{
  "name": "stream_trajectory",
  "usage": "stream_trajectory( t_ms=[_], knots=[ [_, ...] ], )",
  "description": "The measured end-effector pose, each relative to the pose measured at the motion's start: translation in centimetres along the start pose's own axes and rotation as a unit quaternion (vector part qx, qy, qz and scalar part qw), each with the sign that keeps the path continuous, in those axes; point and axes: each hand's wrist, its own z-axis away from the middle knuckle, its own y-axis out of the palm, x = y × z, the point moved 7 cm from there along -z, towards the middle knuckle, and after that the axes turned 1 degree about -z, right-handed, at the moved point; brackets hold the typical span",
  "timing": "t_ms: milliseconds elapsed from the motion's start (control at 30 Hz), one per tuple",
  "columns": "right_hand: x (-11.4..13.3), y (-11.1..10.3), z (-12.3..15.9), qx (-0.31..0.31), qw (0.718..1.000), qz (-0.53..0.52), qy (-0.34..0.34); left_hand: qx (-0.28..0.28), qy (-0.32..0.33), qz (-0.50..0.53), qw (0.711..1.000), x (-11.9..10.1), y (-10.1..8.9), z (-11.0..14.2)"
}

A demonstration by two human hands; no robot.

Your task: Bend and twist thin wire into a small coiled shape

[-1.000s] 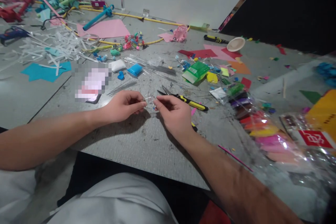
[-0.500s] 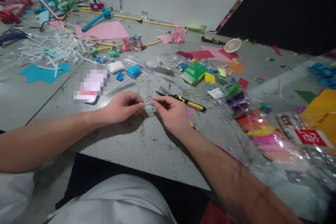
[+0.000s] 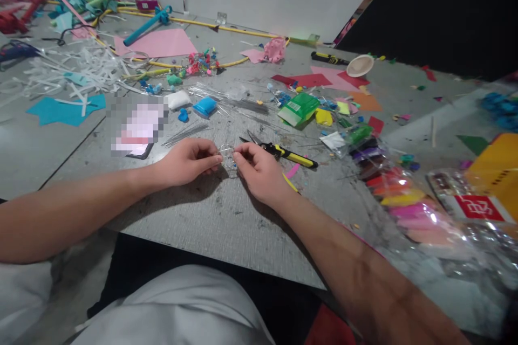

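Between my fingertips a thin, silvery wire loop spans the gap over the table. My left hand pinches its left side between thumb and forefinger. On the other side, my right hand pinches it too, with the fingers close together. Just behind the right hand lie black-and-yellow scissors, blades pointing left, partly covered by the hand. Loose thin wires rest beyond the left hand. A phone with a blurred-out screen lies to their left.
Blue and white packets lie beyond my hands, with a green packet farther right. Bags of coloured clay cover the right side. White paper strips are heaped at the left. A paper cup lies tipped at the back.
Both hands keep their pinch on the wire loop. My right hand has turned slightly and shifted a little left, uncovering more of the yellow piece beside it. The view has moved slightly.
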Motion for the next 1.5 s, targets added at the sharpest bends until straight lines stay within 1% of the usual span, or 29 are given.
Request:
stream_trajectory(
  t_ms=[100, 300, 500, 633, 700, 833, 967, 1133, 1333, 1500],
  knots=[
    [-0.2, 0.1, 0.0, 0.0, 1.0, -0.008, -0.014, -0.004, -0.003, -0.001, 1.0, 0.1, -0.2, -0.1],
    [-1.4, 0.4, -0.2, 0.009, 0.998, -0.061, 0.025, -0.009, -0.004, -0.003, 1.0, 0.2, -0.3, -0.1],
    [-0.9, 0.1, -0.1, -0.013, 0.995, -0.088, 0.044, -0.005, -0.014, -0.003, 1.0, 0.1, -0.3, -0.1],
    [-0.2, 0.0, 0.1, -0.027, 0.994, -0.099, 0.033, 0.005, -0.011, 0.005, 1.0, 0.1, -0.1, -0.1],
    [-0.1, 0.0, 0.1, -0.028, 0.995, -0.096, 0.029, 0.001, -0.01, 0.009, 1.0, 0.1, -0.1, 0.0],
    [-0.4, -0.1, -0.2, -0.023, 0.996, -0.086, 0.031, -0.012, -0.012, 0.022, 1.0, 0.1, -0.1, 0.0],
    [-0.9, -0.2, -0.3, -0.029, 0.996, -0.075, 0.037, -0.009, -0.01, 0.018, 1.0, -0.1, 0.0, 0.1],
    [-0.9, -0.1, -0.2, -0.033, 0.996, -0.07, 0.034, -0.019, -0.013, 0.035, 0.999, 0.0, -0.1, 0.1],
    [-0.6, -0.1, 0.2, -0.047, 0.995, -0.082, 0.017, -0.028, -0.002, 0.026, 0.999, 0.0, -0.1, 0.2],
    [-0.8, -0.1, 0.2, -0.056, 0.994, -0.09, 0.008, -0.039, 0.015, 0.011, 0.999, 0.0, -0.2, 0.3]
  ],
)
